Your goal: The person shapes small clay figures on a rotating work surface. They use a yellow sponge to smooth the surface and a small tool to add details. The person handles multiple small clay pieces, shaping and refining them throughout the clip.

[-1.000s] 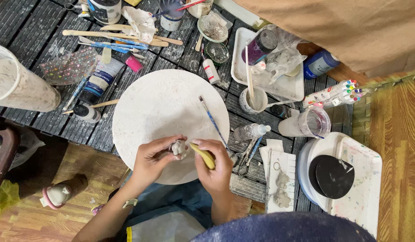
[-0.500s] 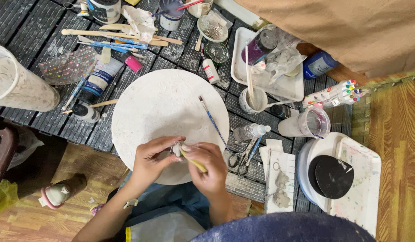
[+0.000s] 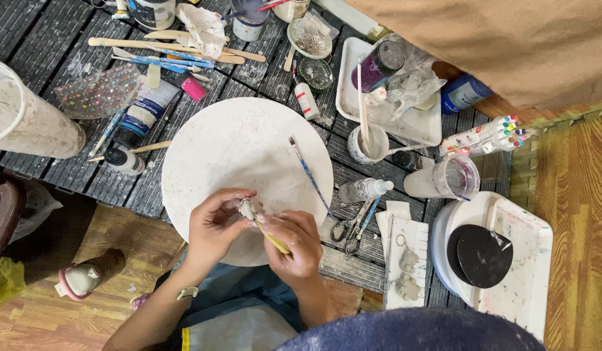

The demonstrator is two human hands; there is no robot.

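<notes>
My left hand (image 3: 213,224) pinches a small pale clay piece (image 3: 248,208) over the near edge of a round white board (image 3: 239,140). My right hand (image 3: 296,244) grips a yellow-handled tool (image 3: 273,238) whose tip touches the clay piece. The two hands sit close together, fingers almost touching. A thin blue paintbrush (image 3: 309,174) lies on the board's right side, just beyond my right hand.
Dark slatted table (image 3: 34,39) holds paint tubes (image 3: 142,117), wooden sticks and brushes (image 3: 171,52), a cup with a stick (image 3: 367,142), white trays (image 3: 405,117), scissors (image 3: 352,224), a plastic cup (image 3: 447,179), markers (image 3: 486,135), a small bottle (image 3: 365,190). A tray with a black disc (image 3: 486,253) at right.
My right hand has rotated the yellow-handled tool, bringing its tip against the clay piece. Both hands stay over the board's near edge.
</notes>
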